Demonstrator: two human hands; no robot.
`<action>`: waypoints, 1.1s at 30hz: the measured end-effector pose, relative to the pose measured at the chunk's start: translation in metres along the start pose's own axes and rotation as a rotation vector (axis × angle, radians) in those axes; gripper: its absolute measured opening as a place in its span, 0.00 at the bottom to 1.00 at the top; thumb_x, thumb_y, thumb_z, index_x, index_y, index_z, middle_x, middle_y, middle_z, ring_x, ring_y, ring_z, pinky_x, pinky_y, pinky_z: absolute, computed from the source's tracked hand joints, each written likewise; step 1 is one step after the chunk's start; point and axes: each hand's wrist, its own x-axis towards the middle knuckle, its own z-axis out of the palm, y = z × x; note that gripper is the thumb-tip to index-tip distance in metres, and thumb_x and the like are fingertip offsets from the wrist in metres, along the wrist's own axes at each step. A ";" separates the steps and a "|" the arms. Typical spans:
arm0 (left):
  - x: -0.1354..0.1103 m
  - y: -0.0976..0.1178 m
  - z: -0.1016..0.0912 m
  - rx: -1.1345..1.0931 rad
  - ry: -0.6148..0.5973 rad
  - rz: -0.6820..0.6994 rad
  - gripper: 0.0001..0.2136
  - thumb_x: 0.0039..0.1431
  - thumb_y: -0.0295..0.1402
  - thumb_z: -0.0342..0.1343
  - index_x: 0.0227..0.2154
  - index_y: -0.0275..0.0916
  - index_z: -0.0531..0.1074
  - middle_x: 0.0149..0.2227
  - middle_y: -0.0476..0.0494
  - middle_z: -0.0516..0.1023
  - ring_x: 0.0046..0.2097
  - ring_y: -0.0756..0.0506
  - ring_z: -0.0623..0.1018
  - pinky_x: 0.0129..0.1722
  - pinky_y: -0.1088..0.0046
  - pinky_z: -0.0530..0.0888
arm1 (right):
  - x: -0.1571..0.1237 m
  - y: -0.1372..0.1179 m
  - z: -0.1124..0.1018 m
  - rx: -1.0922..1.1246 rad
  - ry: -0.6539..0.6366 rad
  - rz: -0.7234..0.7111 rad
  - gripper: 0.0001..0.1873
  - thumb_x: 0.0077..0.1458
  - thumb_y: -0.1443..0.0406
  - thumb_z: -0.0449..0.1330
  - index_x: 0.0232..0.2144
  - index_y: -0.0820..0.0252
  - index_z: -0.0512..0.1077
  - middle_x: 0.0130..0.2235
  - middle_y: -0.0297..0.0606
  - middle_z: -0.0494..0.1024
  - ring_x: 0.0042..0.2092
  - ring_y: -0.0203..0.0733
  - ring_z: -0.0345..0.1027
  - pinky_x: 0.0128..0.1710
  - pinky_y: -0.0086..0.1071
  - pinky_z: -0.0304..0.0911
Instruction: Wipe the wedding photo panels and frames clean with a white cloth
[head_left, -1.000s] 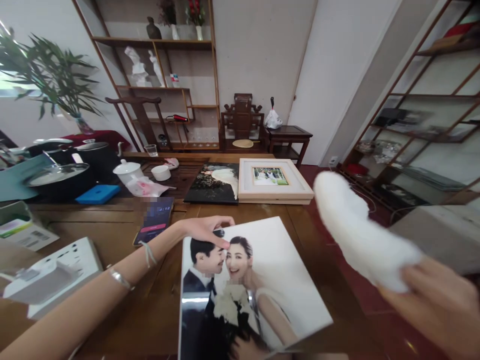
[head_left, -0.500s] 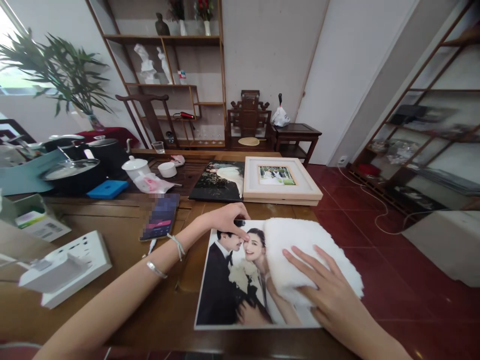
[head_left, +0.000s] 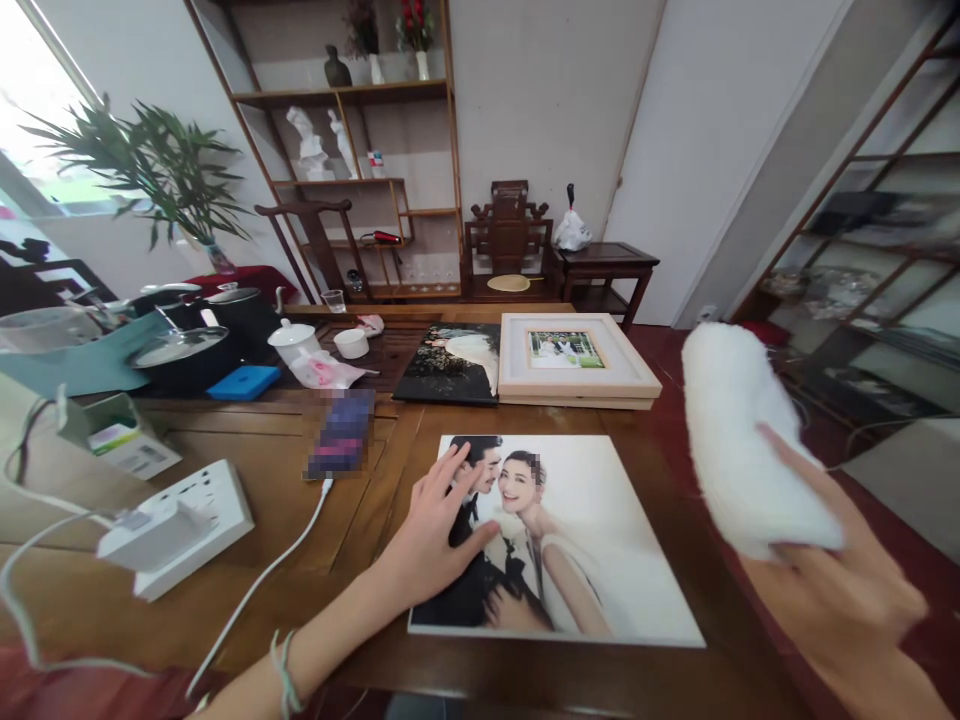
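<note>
A large glossy wedding photo print (head_left: 600, 540) lies flat on the wooden table (head_left: 247, 470) in front of me. My left hand (head_left: 439, 535) rests flat on the print's left part, fingers spread. My right hand (head_left: 832, 580) is lifted off to the right of the table, gripping a fluffy white cloth (head_left: 739, 440) that stands up above it, clear of the print.
Behind the print lie a dark photo panel (head_left: 450, 365) and a framed photo (head_left: 574, 355). A phone (head_left: 341, 435), white power strip (head_left: 180, 525) with cable, pots (head_left: 180, 355), teapot (head_left: 292, 340) and blue box (head_left: 244, 382) crowd the left. Shelves stand behind and at right.
The right hand lifted the white cloth off the print and swung it out to the right. The left hand shifted from the print's top edge to lie flat on its left side.
</note>
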 end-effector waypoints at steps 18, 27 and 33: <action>0.006 -0.010 -0.008 -0.028 0.009 -0.009 0.26 0.59 0.42 0.51 0.59 0.43 0.59 0.65 0.37 0.55 0.65 0.37 0.53 0.60 0.51 0.57 | 0.032 -0.025 0.061 0.068 -0.674 -0.065 0.26 0.45 0.77 0.50 0.45 0.55 0.72 0.63 0.41 0.56 0.65 0.54 0.38 0.59 0.62 0.40; 0.001 -0.009 -0.006 0.008 -0.015 0.022 0.30 0.60 0.44 0.49 0.63 0.42 0.51 0.66 0.35 0.49 0.66 0.34 0.48 0.58 0.44 0.55 | 0.006 -0.075 0.019 0.195 -0.630 -0.318 0.18 0.41 0.74 0.54 0.34 0.53 0.75 0.62 0.35 0.59 0.64 0.53 0.46 0.61 0.55 0.45; 0.002 -0.007 -0.008 0.018 -0.035 0.016 0.29 0.60 0.44 0.48 0.63 0.42 0.51 0.66 0.36 0.49 0.66 0.34 0.48 0.58 0.44 0.55 | 0.018 -0.071 0.008 0.216 -0.754 -0.339 0.20 0.42 0.74 0.52 0.37 0.52 0.74 0.61 0.34 0.60 0.63 0.50 0.49 0.59 0.52 0.53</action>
